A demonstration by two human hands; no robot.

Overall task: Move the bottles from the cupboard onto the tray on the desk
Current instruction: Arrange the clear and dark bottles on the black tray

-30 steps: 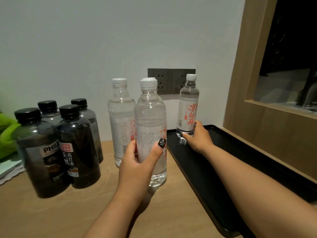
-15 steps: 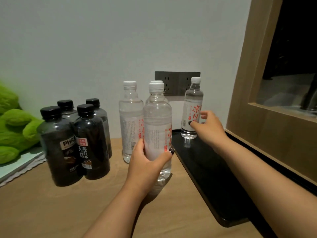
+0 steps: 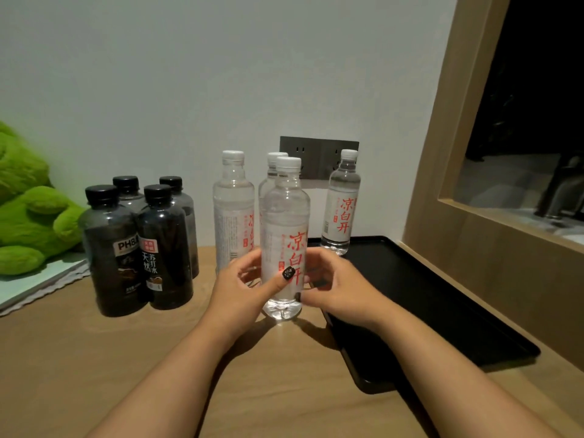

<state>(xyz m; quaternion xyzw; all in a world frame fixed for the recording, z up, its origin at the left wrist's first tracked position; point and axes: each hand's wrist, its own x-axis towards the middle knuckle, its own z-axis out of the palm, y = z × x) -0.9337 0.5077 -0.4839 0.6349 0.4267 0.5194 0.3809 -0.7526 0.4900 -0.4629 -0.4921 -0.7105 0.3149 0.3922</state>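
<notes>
Gripping clear bottle (image 3: 286,235) | left hand (image 3: 235,287) | right hand (image 3: 336,287) beside

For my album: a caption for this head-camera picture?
Left hand grips a clear bottle beside the black tray; right hand reaches in.

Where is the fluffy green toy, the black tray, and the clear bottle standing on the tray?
fluffy green plush toy (image 3: 30,222), head view, on its body
flat black tray (image 3: 442,295), head view, bare floor
clear white-capped water bottle (image 3: 341,210), head view, on its label
</notes>
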